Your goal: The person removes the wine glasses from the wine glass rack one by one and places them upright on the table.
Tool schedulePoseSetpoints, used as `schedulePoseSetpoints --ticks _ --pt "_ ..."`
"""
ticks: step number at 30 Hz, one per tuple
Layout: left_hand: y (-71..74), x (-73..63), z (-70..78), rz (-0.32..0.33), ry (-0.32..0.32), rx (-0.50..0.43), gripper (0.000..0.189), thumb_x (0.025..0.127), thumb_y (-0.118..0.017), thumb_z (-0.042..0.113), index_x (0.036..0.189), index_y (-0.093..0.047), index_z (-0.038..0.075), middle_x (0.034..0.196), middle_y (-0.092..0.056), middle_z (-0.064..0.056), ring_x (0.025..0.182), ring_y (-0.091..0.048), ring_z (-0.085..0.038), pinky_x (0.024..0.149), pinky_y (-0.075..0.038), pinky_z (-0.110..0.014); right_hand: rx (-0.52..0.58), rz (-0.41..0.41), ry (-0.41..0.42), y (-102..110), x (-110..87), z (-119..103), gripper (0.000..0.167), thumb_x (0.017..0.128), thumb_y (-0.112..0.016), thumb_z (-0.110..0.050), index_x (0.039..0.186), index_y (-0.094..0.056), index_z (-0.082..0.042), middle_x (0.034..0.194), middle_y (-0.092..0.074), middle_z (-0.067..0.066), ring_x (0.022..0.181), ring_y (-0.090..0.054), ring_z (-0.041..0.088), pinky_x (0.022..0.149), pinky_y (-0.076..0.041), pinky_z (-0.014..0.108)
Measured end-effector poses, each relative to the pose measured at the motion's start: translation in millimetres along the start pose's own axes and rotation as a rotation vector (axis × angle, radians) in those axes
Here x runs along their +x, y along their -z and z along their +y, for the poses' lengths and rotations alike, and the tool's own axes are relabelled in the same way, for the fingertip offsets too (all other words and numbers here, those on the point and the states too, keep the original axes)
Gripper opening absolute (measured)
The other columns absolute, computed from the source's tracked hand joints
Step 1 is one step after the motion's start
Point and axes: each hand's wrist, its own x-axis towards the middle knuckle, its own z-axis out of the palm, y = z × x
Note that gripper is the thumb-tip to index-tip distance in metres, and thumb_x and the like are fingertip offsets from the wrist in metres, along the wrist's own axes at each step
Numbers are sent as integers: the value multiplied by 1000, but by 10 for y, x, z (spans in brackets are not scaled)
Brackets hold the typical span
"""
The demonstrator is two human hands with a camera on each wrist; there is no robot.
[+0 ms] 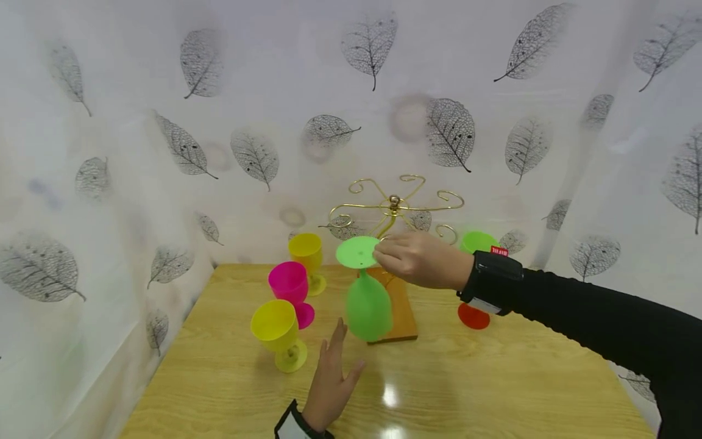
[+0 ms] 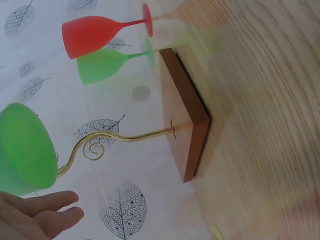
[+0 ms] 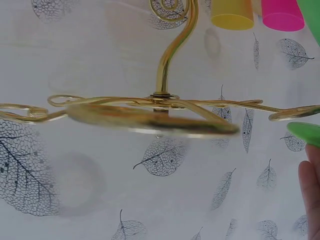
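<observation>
My right hand (image 1: 419, 259) pinches the round foot of a green plastic goblet (image 1: 368, 308) by its edge, holding it upside down with the bowl hanging below. In front of a gold metal rack (image 1: 393, 206) with curled arms, the goblet overlaps the rack's wooden base (image 1: 403, 317). From the right wrist, the green foot (image 3: 304, 131) shows close to one curled arm. My left hand (image 1: 329, 381) is raised below and left of the bowl with its fingers extended. In the left wrist view, its fingertips are near the bowl's open rim (image 2: 30, 145).
Left of the rack stand upright goblets: a front yellow one (image 1: 274, 323), a pink one (image 1: 288, 283) and a rear yellow one (image 1: 305, 251). Behind my right wrist are a green goblet (image 1: 479, 240) and a red one (image 1: 474, 317). A leaf-patterned curtain (image 1: 296, 79) hangs behind the wooden table (image 1: 493, 384).
</observation>
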Motion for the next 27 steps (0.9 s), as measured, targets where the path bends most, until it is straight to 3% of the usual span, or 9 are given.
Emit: schedulePoseSetpoints --ticks 4,8,11,12,14,20,22,25,27 --pt "4 -2 21 3 -46 44 76 93 -53 41 149 -19 2 154 -23 -17 140 -28 -33 113 -13 -62 -32 53 9 85 -153 -55 4 87 -61 3 85 -65 3 79 -72 9 74 -71 18 68 -59 28" --pt "28 -4 26 25 -96 32 67 97 -49 32 150 -17 7 155 -25 -11 141 -27 -28 118 -8 -51 -86 111 10 208 -328 -163 32 100 -39 -5 89 -68 4 83 -73 12 77 -71 19 70 -59 31" --pt "65 21 15 69 -144 9 59 99 -45 23 150 -18 10 154 -28 -9 141 -29 -27 120 -3 -33 -54 189 -24 277 -444 -267 30 99 -44 -8 89 -69 5 82 -73 13 76 -71 21 68 -59 34" --pt "81 36 17 78 -147 6 58 100 -44 21 151 -19 12 154 -28 -9 140 -30 -26 120 -6 -32 -35 212 -45 292 -483 -301 29 99 -45 -10 89 -69 4 82 -73 13 75 -71 21 67 -58 34" --pt "89 59 13 114 -202 45 56 99 -44 17 149 -22 9 153 -31 -11 138 -33 -29 119 -6 -23 15 276 -95 290 -563 -372 30 98 -48 -12 87 -71 3 80 -73 12 71 -70 20 62 -58 34" --pt "81 211 67 157 -359 199 69 86 -65 4 145 -30 1 149 -37 -14 136 -38 -30 110 -32 -46 299 277 -369 195 -872 -534 35 95 -52 -26 85 -72 1 75 -72 9 62 -67 14 52 -50 14" --pt "57 273 89 153 -446 228 83 77 -74 0 146 -28 0 149 -35 -16 136 -37 -30 110 -35 -44 382 257 -494 146 -979 -586 38 93 -54 -32 83 -73 -1 73 -72 8 59 -65 11 50 -44 8" --pt "19 343 143 125 -599 194 100 66 -82 2 146 -22 -5 152 -29 -18 139 -32 -29 114 -31 -37 472 230 -677 68 -1114 -679 34 90 -61 -33 79 -74 -3 71 -73 6 58 -64 4 53 -46 7" --pt "1 370 189 72 -677 93 103 66 -83 5 145 -19 -7 154 -23 -19 142 -26 -28 117 -25 -34 562 193 -805 16 -1189 -753 21 86 -68 -23 78 -75 -4 70 -73 6 60 -63 1 52 -45 9"
